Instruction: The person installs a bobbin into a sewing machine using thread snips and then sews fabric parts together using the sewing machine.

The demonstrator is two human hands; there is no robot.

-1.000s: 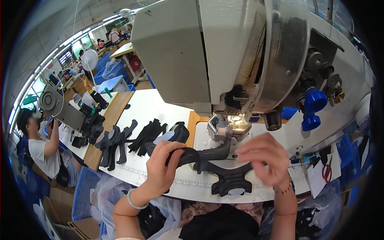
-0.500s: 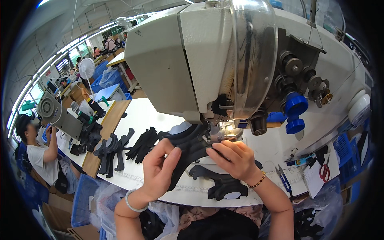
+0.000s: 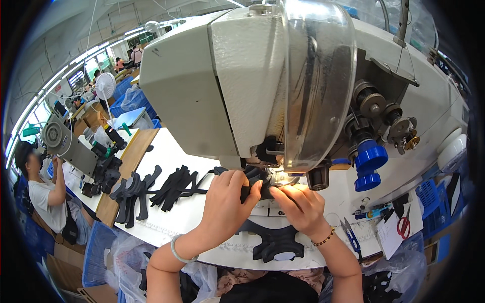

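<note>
My left hand is closed on a dark, padded fabric piece, bunched up under the head of the sewing machine. Close beside it, the fingers of my right hand pinch the near edge of the same piece. The lamp lights the spot by the needle, but my fingers and the machine hide most of the piece. A second black shaped piece with a pale oval lies on the white table, just below my hands.
Left of my hands lie a bundle of black strips and a pile of black shaped pieces. On the right are blue-handled scissors, red-handled scissors and white paper. A blue crate stands at lower left; a co-worker sits beyond.
The fabric piece has gone from hanging spread between my hands to bunched up by the needle. My hands have come closer together, and the view has shifted a little.
</note>
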